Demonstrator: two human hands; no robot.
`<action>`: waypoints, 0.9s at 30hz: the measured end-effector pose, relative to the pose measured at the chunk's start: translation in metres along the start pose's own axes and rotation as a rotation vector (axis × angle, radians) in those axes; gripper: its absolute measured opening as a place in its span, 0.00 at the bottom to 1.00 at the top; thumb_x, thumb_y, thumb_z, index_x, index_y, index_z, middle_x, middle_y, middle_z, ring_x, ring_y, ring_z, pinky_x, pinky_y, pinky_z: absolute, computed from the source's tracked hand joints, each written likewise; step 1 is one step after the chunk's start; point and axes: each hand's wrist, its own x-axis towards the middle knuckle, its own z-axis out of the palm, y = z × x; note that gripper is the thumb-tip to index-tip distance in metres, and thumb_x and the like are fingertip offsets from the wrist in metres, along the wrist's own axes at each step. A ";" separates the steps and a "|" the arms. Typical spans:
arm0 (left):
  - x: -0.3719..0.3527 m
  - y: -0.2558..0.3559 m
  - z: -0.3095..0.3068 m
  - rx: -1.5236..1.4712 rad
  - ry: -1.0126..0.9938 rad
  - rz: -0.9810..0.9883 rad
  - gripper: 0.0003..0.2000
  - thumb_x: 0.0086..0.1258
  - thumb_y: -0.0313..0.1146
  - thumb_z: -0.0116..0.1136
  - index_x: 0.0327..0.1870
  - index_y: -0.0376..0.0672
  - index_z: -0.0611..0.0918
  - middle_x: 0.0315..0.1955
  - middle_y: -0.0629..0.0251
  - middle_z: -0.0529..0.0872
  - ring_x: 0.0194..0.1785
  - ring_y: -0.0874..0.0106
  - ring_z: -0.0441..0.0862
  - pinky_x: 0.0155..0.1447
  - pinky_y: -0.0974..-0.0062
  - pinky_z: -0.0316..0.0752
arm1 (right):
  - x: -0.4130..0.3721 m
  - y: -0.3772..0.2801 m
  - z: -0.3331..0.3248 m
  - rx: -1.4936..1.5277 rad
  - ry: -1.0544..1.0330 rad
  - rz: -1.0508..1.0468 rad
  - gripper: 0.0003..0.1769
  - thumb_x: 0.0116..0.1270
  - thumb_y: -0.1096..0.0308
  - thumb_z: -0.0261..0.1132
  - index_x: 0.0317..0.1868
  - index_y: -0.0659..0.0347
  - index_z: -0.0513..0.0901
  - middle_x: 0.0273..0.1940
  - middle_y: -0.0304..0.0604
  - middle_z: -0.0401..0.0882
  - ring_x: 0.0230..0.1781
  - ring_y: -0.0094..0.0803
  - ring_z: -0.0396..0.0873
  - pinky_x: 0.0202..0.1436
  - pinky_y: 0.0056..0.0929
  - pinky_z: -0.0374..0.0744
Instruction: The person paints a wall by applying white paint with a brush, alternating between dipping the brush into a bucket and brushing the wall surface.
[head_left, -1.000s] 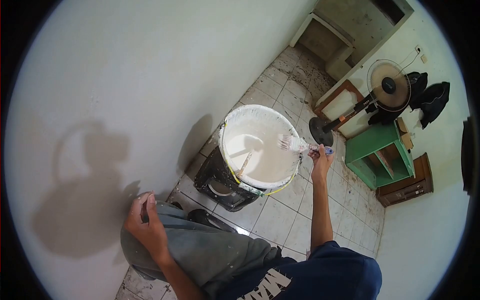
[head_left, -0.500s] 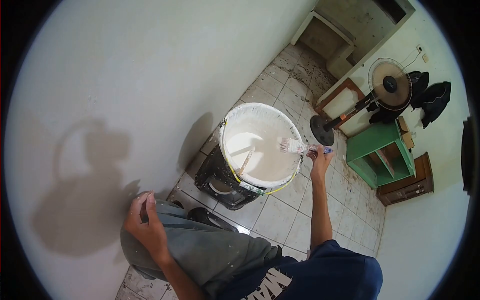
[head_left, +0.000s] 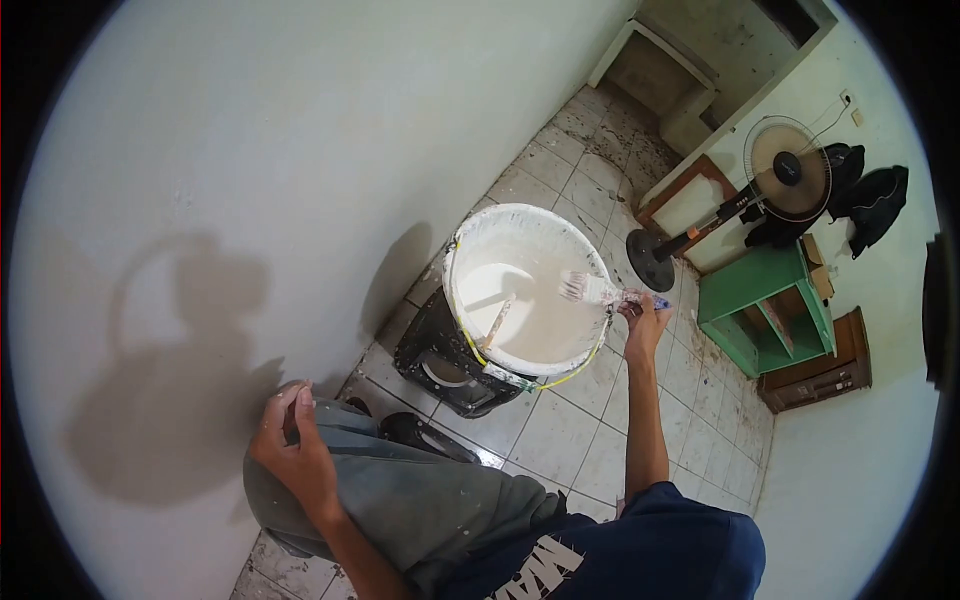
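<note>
A paintbrush point(head_left: 592, 289) with white-coated bristles is in my right hand point(head_left: 646, 326), whose fingers are closed round its handle. The brush reaches over the right rim of a paint bucket point(head_left: 520, 212), bristles pointing inward above the white paint point(head_left: 545, 325). A paint-smeared stick point(head_left: 499, 321) leans inside the bucket. The yellow-and-white bucket handle point(head_left: 510, 376) hangs down on the near side. Over my bent knee, close to the wall, my left hand point(head_left: 293, 450) has its fingers curled toward the thumb. Whatever its fingertips may pinch is too small to tell.
The bucket stands on a black plastic stool point(head_left: 440, 372) beside a pale wall point(head_left: 300, 150). Beyond it on the tiled floor point(head_left: 560, 430) are a standing fan point(head_left: 652, 260), a green cabinet point(head_left: 745, 285) and a brown wooden piece point(head_left: 850, 350). Dark clothes point(head_left: 875, 210) hang at right.
The brush has swung slightly upward at its bristle end over the paint, with my right hand still on its handle. The view has shifted a little; my left hand stays by the knee.
</note>
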 end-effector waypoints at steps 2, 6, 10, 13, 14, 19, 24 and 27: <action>-0.001 0.003 0.001 0.001 0.006 -0.024 0.08 0.75 0.26 0.60 0.41 0.28 0.86 0.37 0.55 0.91 0.40 0.71 0.88 0.48 0.74 0.82 | 0.003 0.007 -0.009 0.034 0.015 0.024 0.14 0.80 0.70 0.57 0.52 0.59 0.58 0.44 0.54 0.81 0.34 0.36 0.82 0.38 0.35 0.85; 0.000 0.000 0.003 -0.004 -0.003 -0.008 0.08 0.75 0.26 0.60 0.41 0.28 0.86 0.37 0.56 0.91 0.40 0.71 0.88 0.48 0.74 0.82 | -0.003 0.002 -0.003 0.005 0.021 -0.025 0.14 0.80 0.70 0.57 0.52 0.59 0.58 0.44 0.54 0.81 0.35 0.36 0.82 0.38 0.35 0.84; 0.001 0.001 0.002 -0.008 -0.004 -0.017 0.08 0.75 0.26 0.60 0.41 0.28 0.86 0.37 0.56 0.91 0.41 0.71 0.88 0.49 0.74 0.82 | -0.004 0.003 0.001 -0.033 0.010 -0.049 0.13 0.80 0.71 0.56 0.53 0.59 0.58 0.43 0.54 0.81 0.35 0.36 0.82 0.37 0.35 0.83; 0.001 0.001 0.002 -0.016 -0.011 -0.002 0.08 0.75 0.26 0.60 0.41 0.28 0.86 0.37 0.56 0.91 0.41 0.71 0.88 0.49 0.74 0.82 | 0.000 0.003 -0.003 -0.023 -0.001 -0.026 0.14 0.80 0.71 0.56 0.53 0.59 0.57 0.43 0.54 0.81 0.34 0.36 0.82 0.36 0.35 0.83; 0.001 0.001 0.002 -0.015 -0.010 0.009 0.08 0.75 0.26 0.60 0.41 0.28 0.86 0.37 0.56 0.91 0.41 0.71 0.88 0.49 0.74 0.82 | 0.002 0.001 -0.001 -0.006 -0.017 -0.016 0.14 0.80 0.71 0.56 0.53 0.59 0.57 0.43 0.54 0.81 0.34 0.36 0.82 0.36 0.35 0.83; 0.000 -0.002 -0.002 0.005 -0.040 -0.034 0.09 0.78 0.27 0.58 0.43 0.28 0.85 0.42 0.55 0.91 0.45 0.72 0.87 0.50 0.74 0.83 | 0.010 0.005 -0.009 -0.002 0.000 0.006 0.14 0.80 0.72 0.56 0.53 0.58 0.57 0.42 0.53 0.81 0.33 0.36 0.82 0.36 0.36 0.83; -0.001 0.000 0.000 0.004 -0.015 -0.012 0.08 0.76 0.27 0.60 0.41 0.29 0.86 0.38 0.56 0.91 0.42 0.71 0.88 0.50 0.74 0.82 | 0.010 0.001 -0.011 0.018 0.007 0.010 0.15 0.79 0.71 0.58 0.53 0.59 0.58 0.42 0.53 0.81 0.33 0.36 0.82 0.35 0.36 0.84; -0.001 -0.003 -0.003 0.024 -0.043 -0.018 0.09 0.78 0.28 0.59 0.43 0.29 0.86 0.40 0.56 0.91 0.43 0.72 0.87 0.51 0.75 0.83 | 0.001 0.002 -0.007 -0.006 0.043 0.031 0.15 0.78 0.71 0.58 0.53 0.59 0.58 0.42 0.53 0.81 0.33 0.36 0.82 0.34 0.36 0.83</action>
